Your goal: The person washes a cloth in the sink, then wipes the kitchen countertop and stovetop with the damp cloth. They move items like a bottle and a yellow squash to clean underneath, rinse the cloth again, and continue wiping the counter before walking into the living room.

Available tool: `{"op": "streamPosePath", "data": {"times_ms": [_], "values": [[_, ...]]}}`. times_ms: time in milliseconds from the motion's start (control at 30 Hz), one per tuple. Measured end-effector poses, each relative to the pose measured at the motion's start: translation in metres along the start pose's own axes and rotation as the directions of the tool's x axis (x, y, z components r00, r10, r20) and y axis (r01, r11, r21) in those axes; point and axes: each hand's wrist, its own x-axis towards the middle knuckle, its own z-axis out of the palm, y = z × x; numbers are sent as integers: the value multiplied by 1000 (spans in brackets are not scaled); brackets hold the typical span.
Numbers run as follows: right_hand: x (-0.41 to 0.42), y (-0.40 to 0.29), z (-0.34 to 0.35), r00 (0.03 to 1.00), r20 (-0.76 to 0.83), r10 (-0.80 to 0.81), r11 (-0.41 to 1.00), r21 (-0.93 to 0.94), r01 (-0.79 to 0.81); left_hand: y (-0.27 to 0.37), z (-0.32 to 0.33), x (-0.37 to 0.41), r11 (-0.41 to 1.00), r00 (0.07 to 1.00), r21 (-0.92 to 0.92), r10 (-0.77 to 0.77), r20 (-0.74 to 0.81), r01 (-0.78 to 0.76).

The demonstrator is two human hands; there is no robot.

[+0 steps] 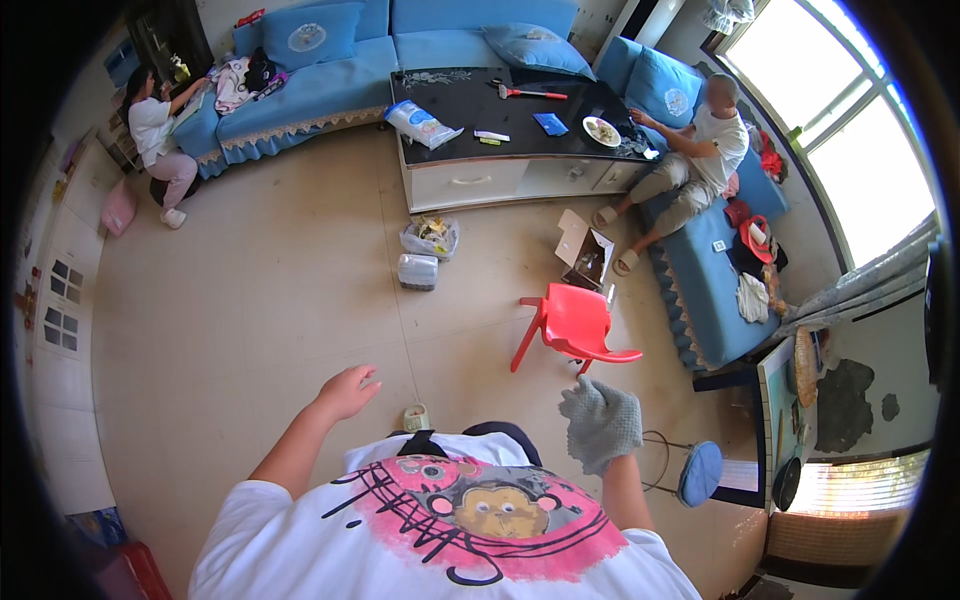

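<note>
My left hand (349, 392) is held out over the tiled floor, bare, with its fingers apart and nothing in it. On the other side, a grey waffle-textured cloth (600, 427) is in my right hand (616, 450), which it covers almost wholly. Just beyond that hand stands a red plastic child's chair (577, 322). Farther off, an open cardboard box (585, 251) rests on the floor. A clear plastic container (418, 271) sits beside a plastic bag of scraps (431, 236).
A black-topped coffee table (450, 150) bears a wipes pack, a red-handled tool and a plate of food. One person sits on the right-hand blue sofa (694, 300), another at the far left. A blue-seated stool (701, 474) stands right of me, near a side table.
</note>
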Motion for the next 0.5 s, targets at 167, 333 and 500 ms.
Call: {"op": "streamPosePath", "data": {"times_ms": [167,333,500], "values": [[33,-49,66,852,157,-499,447,-796,409,9,-2,78,986,996,-162,-26,85,39],[124,-79,-1,784,99,-613,197,-942,273,57,7,162,998,985,-51,50,164,-42],[196,-152,3,772,-51,-634,614,-640,462,124,-34,250,998,996,8,65,60,-65]]}}
